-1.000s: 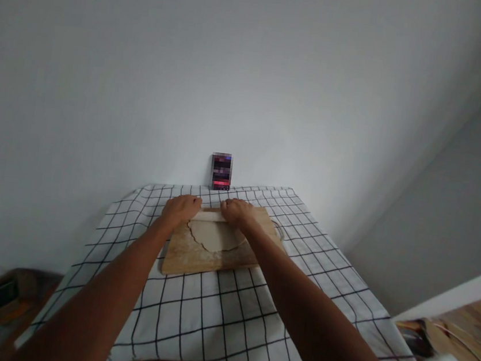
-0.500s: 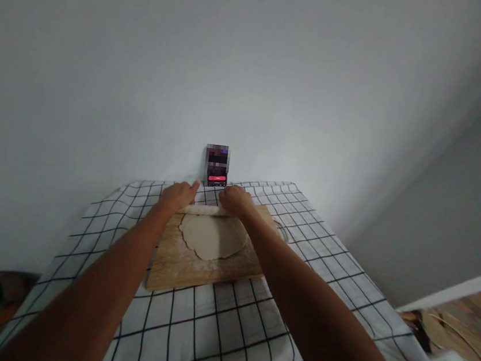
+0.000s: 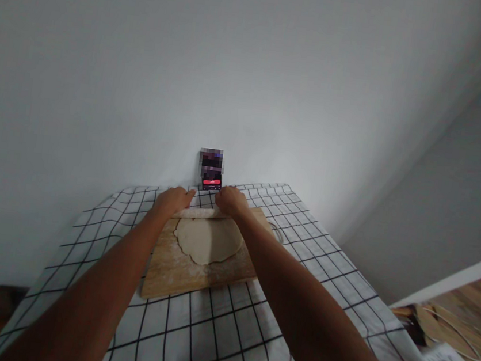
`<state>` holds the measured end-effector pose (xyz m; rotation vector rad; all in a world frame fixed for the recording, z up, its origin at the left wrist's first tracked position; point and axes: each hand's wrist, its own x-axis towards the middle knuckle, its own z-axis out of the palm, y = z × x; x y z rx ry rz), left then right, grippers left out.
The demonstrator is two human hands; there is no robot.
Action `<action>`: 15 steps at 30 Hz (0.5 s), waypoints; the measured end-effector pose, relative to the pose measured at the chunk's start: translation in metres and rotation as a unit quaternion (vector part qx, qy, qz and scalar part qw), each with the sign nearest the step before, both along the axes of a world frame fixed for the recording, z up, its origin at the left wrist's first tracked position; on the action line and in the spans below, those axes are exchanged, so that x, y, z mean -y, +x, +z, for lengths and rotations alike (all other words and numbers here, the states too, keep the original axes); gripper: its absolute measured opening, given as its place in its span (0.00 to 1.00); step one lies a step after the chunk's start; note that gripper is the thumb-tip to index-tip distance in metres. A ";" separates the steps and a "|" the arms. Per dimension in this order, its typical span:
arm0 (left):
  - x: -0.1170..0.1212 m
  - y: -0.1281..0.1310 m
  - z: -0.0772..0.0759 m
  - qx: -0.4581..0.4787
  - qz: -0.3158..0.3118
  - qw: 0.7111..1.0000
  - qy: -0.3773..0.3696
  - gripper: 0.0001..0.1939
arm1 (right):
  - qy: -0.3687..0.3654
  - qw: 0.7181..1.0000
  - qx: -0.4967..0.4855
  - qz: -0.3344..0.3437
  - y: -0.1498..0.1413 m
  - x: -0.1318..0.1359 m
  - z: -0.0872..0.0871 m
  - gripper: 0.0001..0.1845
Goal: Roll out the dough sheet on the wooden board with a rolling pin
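Observation:
A flat round of pale dough (image 3: pixel 208 242) lies on a floured wooden board (image 3: pixel 178 272). A wooden rolling pin (image 3: pixel 199 213) rests across the far edge of the dough. My left hand (image 3: pixel 171 200) lies flat on the pin's left part, fingers stretched forward. On the pin's right part my right hand (image 3: pixel 231 200) presses the same way. Both arms reach straight out over the board.
The board sits on a white cloth with a black grid (image 3: pixel 213 340) covering the table. A phone (image 3: pixel 211 169) leans upright against the white wall just behind the hands. Cables and papers (image 3: pixel 442 354) lie on the wooden floor at right.
The pin and both hands have rolled from the dough's far part out to its far edge, so more of the dough shows. The view has shifted slightly.

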<state>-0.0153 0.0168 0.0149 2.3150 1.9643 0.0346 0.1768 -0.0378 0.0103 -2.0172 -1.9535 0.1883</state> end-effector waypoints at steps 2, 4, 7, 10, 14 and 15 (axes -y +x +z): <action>0.000 0.000 -0.001 -0.019 -0.006 1.000 -0.004 0.34 | -0.001 1.000 0.000 0.003 0.000 0.000 -0.001 0.21; 0.002 0.000 -0.001 -0.033 -0.009 0.999 -0.003 0.31 | -0.003 1.000 -0.005 0.000 0.000 0.001 -0.002 0.22; 0.007 -0.001 0.000 -0.036 -0.004 0.999 0.004 0.30 | -0.010 1.000 -0.011 -0.006 -0.001 0.002 -0.004 0.22; 0.017 -0.001 0.002 -0.033 0.002 0.999 0.003 0.29 | -0.011 1.000 -0.009 0.003 -0.001 0.005 -0.005 0.23; 0.033 -0.002 0.006 -0.035 -0.005 0.999 0.004 0.27 | -0.025 1.000 -0.001 0.007 -0.002 0.013 -0.004 0.26; 0.038 -0.003 0.006 -0.036 -0.007 0.999 0.009 0.28 | -0.029 1.000 0.002 0.006 -0.003 0.016 -0.004 0.26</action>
